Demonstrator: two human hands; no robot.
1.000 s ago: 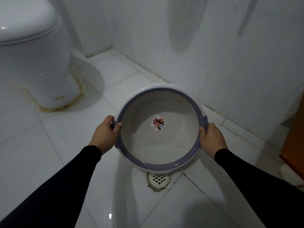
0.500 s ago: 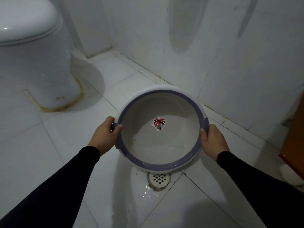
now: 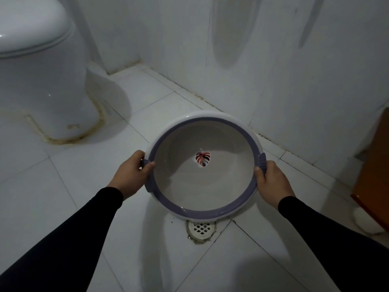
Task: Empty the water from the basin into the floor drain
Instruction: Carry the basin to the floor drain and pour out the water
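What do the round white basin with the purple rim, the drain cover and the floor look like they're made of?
Round white basin with the purple rim: probably moulded plastic, smooth and semi-glossy, with a thin wall and moulded purple grips. White lattice drain cover: looks like plastic, though painted metal is possible. Floor: glazed ceramic tile, seen in its sheen and dark grout lines.

A person in black sleeves holds a round white plastic basin with a purple rim band (image 3: 210, 213) above a white tiled floor (image 3: 63, 197). The left hand (image 3: 131, 172) grips the left purple handle and the right hand (image 3: 271, 182) grips the right one. A leaf-shaped sticker (image 3: 202, 159) sits at the basin's bottom. The near edge hangs just above a round white grated floor drain (image 3: 201, 229). A white ceramic toilet (image 3: 40, 70) stands at far left.
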